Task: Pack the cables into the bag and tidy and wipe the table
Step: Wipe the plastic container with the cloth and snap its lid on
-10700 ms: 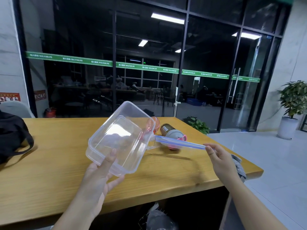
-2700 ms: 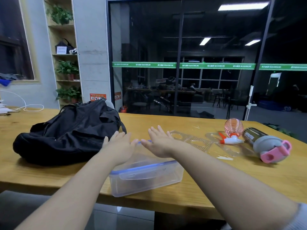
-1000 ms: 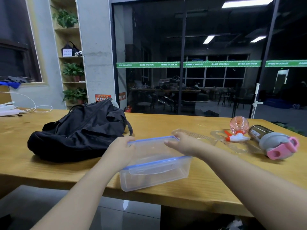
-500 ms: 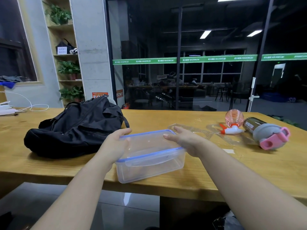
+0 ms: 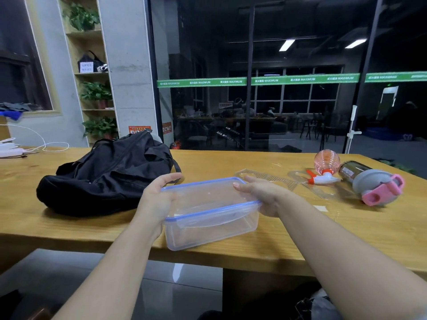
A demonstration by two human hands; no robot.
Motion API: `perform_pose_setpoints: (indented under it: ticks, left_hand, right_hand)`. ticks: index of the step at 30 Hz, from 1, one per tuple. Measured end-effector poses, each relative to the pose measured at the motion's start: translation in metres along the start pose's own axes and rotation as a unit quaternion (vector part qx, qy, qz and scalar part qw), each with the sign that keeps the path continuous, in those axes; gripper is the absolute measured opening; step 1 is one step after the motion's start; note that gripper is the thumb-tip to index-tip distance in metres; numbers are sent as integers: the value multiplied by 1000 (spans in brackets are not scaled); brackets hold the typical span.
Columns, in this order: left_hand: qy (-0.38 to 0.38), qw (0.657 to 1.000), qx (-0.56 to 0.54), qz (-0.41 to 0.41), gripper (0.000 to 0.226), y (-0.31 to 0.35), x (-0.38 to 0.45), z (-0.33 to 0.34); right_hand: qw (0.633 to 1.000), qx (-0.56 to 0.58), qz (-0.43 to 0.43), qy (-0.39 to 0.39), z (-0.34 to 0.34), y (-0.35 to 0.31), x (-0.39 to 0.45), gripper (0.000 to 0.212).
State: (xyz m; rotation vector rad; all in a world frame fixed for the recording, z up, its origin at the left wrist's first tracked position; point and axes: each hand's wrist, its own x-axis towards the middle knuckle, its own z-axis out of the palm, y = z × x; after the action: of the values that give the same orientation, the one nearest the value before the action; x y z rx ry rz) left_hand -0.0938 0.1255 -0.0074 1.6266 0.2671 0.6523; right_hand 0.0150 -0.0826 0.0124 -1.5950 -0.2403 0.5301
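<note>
A clear plastic box [image 5: 211, 224] with a blue-rimmed lid on it is at the near edge of the wooden table [image 5: 254, 248]. My left hand [image 5: 159, 197] grips its left end, thumb over the lid. My right hand [image 5: 261, 195] grips its right end, fingers along the lid's rim. A black bag [image 5: 108, 174] lies slumped on the table just left of the box. White cables [image 5: 34, 144] and a white power strip [image 5: 9, 151] lie at the far left of the table.
Clear plastic rulers [image 5: 268, 179] lie flat behind the box. To the right lie a pink spray bottle [image 5: 324, 168] and a dark bottle with a grey and pink cap [image 5: 372, 183], both on their sides. A glass wall stands behind the table.
My hands went from pressing flat on the lid to gripping the box at both ends. The box has shifted slightly toward the table's near edge.
</note>
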Motion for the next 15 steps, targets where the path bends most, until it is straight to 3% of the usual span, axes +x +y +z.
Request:
perform_pose_setpoints:
  ticks: [3, 6, 8, 10, 12, 15]
  left_hand:
    - [-4, 999, 24, 26, 48, 2, -2, 0]
    - [-45, 991, 67, 111, 38, 0, -18, -4]
    - [-67, 960, 147, 231, 27, -10, -31, -11]
    - [-85, 903, 227, 354, 29, -23, -37, -22]
    - [-85, 871, 271, 401, 33, -33, -32, -29]
    - [-59, 860, 274, 427, 40, -37, -27, -28]
  right_hand:
    - [999, -15, -28, 23, 2, 5, 3, 86]
    - [991, -56, -63, 101, 7, 9, 4, 77]
    - [977, -98, -98, 164, 10, 9, 4, 62]
    - [960, -141, -134, 202, 12, 7, 0, 46]
    - [934, -200, -183, 234, 15, 7, -5, 31]
    - [859, -326, -282, 277, 18, 6, -11, 20]
